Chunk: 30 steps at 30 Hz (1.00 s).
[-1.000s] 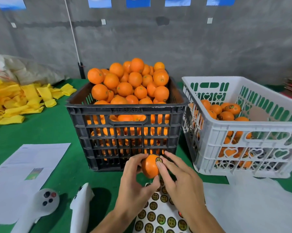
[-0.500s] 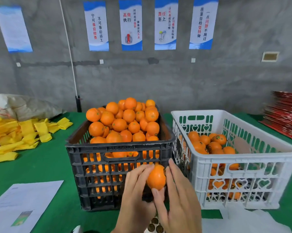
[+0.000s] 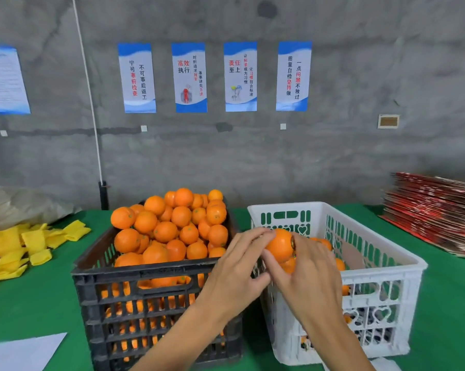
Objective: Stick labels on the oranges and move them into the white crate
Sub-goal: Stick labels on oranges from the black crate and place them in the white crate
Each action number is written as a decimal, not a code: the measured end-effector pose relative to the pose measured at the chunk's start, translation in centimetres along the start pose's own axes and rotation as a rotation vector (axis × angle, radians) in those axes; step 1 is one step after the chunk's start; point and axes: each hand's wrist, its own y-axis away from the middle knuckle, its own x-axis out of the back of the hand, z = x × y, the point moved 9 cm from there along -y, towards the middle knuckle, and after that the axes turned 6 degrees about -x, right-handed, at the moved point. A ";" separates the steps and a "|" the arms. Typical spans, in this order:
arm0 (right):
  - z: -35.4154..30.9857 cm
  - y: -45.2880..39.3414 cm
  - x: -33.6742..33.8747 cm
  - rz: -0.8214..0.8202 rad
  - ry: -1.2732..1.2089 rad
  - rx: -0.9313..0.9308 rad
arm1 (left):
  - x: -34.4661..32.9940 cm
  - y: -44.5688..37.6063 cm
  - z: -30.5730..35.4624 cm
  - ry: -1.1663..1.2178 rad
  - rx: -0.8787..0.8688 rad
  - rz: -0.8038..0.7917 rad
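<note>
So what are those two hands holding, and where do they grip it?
One round orange, its label facing right: left hand fingers wrap its left side, right hand fingers its right and underside.

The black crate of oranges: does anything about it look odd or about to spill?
The black crate is heaped well above its rim with oranges, so the top ones sit unsupported by the walls and might roll off. None has spilled onto the green table. Nothing looks damaged.

Four blue-white posters (image 3: pixel 215 77) on grey wall; yellow sleeves (image 3: pixel 25 246) left; red stack (image 3: pixel 434 212) right.
</note>
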 end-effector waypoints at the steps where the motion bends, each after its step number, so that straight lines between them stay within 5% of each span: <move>1: 0.7 -0.6 -0.1 -0.005 0.041 -0.039 | -0.3 -0.8 -0.4 -0.039 -0.048 -0.041; 3: 1.7 -1.4 -0.7 -0.024 0.110 -0.102 | -0.2 -2.0 -2.3 -0.175 -0.053 -0.123; 6: 0.8 -1.4 -1.8 -0.056 0.109 -0.062 | 0.8 -1.8 -10.1 -0.230 0.435 -0.307; 10: -1.6 -0.1 -3.8 -0.064 -0.011 0.023 | 1.9 3.9 -18.4 -0.350 0.950 -0.952; 13: -2.9 1.4 -5.6 -0.048 -0.148 0.057 | 3.6 7.1 -21.5 -0.517 0.968 -1.241; 20: -3.6 4.1 -9.5 -0.116 -0.311 0.064 | 3.3 8.0 -25.2 -0.735 0.789 -1.390; 25: -3.5 4.7 -10.0 -0.137 -0.307 0.088 | 4.0 7.6 -25.1 -0.751 0.795 -1.299; 27: -3.4 4.6 -9.6 -0.142 -0.326 0.072 | 5.0 5.1 -23.3 -0.654 0.776 -1.013; 30: -4.0 4.5 -8.1 -0.087 -0.396 0.058 | 7.6 0.5 -17.0 -0.432 0.627 -0.349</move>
